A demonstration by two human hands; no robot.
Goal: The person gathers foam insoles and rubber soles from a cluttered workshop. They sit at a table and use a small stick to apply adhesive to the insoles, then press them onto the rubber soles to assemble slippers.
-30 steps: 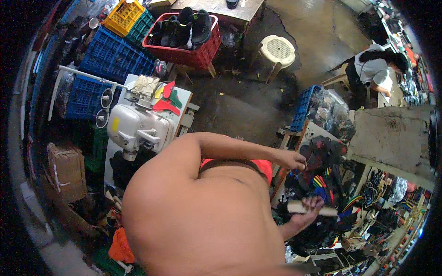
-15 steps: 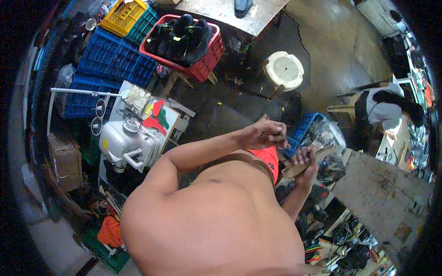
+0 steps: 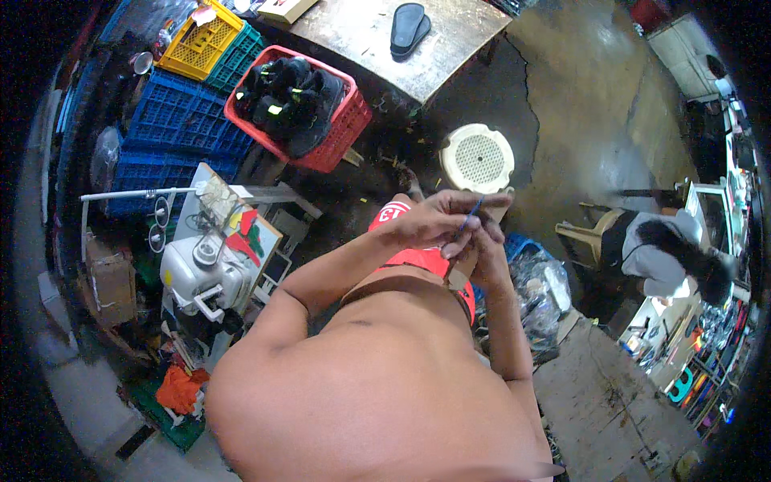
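Both my hands meet in front of my bare chest, above my red shorts (image 3: pixel 418 259). My left hand (image 3: pixel 426 223) pinches a thin blue stick (image 3: pixel 471 212) between its fingers. Touching it, my right hand (image 3: pixel 486 251) grips a flat tan piece (image 3: pixel 459 275) shaped like a shoe insole; its far end shows past the fingers. The stick's tip rests against that piece. The fingers hide most of it.
A white plastic stool (image 3: pixel 476 157) stands on the floor just beyond my hands. A red crate (image 3: pixel 341 132) of black shoes, blue crates (image 3: pixel 173 136) and a white machine (image 3: pixel 201 277) are at left. A black sole (image 3: pixel 409 29) lies on a table. Another person (image 3: pixel 666 259) sits at right.
My hands came away from the cluttered shelves at right and rose together in front of me. The right hand still carries the flat piece; the left now holds the blue stick against it.
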